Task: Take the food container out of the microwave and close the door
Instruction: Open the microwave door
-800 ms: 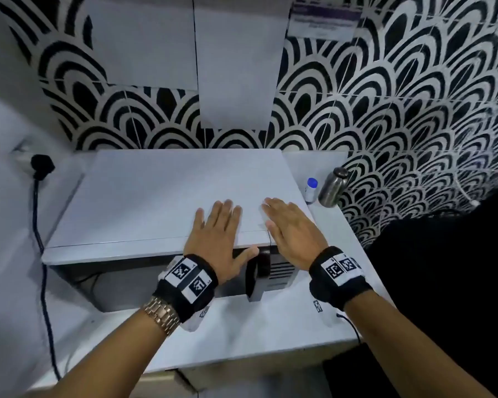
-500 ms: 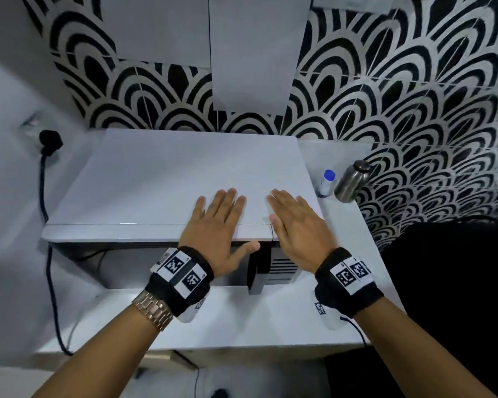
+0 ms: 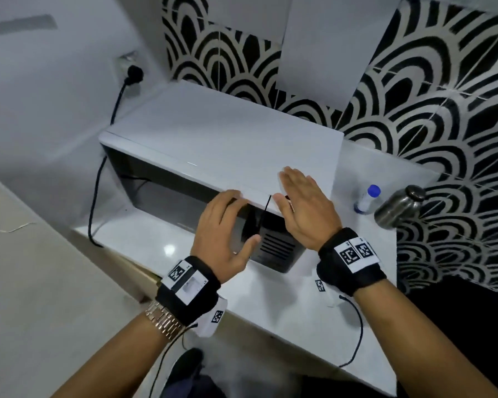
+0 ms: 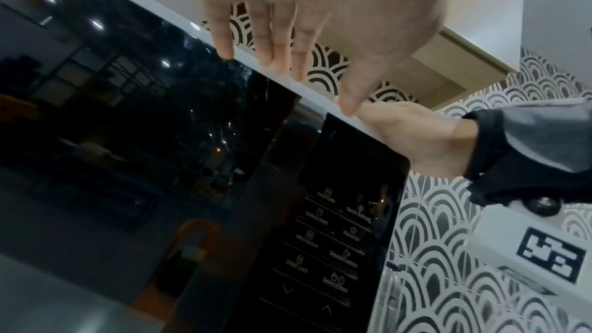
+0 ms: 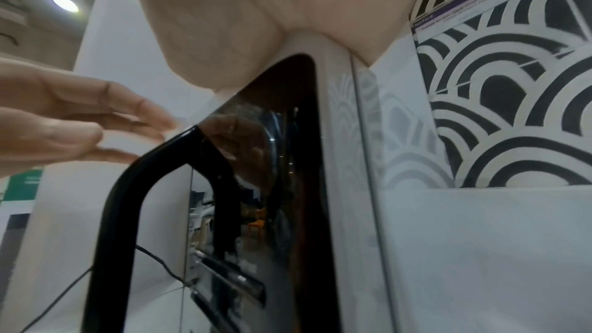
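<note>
While the door [image 3: 184, 196] is closed in the head view, your left hand [image 3: 224, 234] and right hand [image 3: 305, 208] lie flat and slack on the microwave [image 3: 213, 133], holding nothing; tugging the handle could slide the unit toward the steel bottle [image 3: 397, 208] and small bottle [image 3: 367, 198], contents unseen. Left wrist: dark glass hides the food container. Right wrist: handle [image 5: 134, 186] ungripped.

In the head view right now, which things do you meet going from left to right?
Wall plug → left hand → right hand → small bottle with blue cap → steel flask. The microwave spans the middle, so it is left out.
</note>
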The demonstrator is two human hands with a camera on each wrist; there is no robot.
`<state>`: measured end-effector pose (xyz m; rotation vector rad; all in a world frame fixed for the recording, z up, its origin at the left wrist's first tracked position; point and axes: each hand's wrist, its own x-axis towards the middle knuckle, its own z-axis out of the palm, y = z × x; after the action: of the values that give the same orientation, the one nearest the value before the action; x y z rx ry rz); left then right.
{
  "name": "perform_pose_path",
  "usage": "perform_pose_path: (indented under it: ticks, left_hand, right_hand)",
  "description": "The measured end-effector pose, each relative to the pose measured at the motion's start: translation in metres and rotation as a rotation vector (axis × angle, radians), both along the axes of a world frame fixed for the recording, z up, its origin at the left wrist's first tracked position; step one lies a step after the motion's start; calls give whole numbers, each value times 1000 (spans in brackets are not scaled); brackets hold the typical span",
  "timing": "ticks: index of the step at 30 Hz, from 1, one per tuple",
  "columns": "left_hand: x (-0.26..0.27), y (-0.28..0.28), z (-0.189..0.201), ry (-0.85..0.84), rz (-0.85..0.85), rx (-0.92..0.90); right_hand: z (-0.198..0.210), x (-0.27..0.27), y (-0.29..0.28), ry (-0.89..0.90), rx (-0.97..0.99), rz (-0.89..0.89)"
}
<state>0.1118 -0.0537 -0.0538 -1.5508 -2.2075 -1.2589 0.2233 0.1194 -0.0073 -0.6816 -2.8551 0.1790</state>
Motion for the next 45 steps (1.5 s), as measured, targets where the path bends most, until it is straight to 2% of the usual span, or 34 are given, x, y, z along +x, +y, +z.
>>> perform_pose_path:
  ticks: [2,5,7,11,18,23,28,32,36,39,42,45]
  left_hand:
    - [12,4,-2,-102,130,20]
    - [18,19,0,-373,272,-135]
    - [24,29,3,-490,304,-212]
    - [40,46,3,-584,316,-169]
    - [53,53,2,-643,388,-76]
    - [57,34,-10,-712,535,7]
    - [60,16,-1,-624,510,-78]
    - [61,-11,-2,-380,504,-10]
    - [68,-44,3,-60,539,-220]
    - [74,-65,7,96,579,-347]
    - [79,-83,20,162,637,-462]
    - [85,-100,34,144,685,-618]
  right_hand:
    - [0,0,1,0,-5,11]
    - [1,0,1,19,-18,25]
    - [1,1,1,26,-26,23]
    - [0,0,3,36,-28,24]
    - [0,0,3,58,-29,13]
    - [-2,-1,1,84,-24,2]
    - [-1,3,0,76,-11,52]
    - [-9,14,-2,80,88,121]
    - [-16,19,-8,116,159,123]
    - [-18,18,-13,127,162,97]
    - [-23,17,-25,156,176,49]
    - [-27,17,-45,203,161,11]
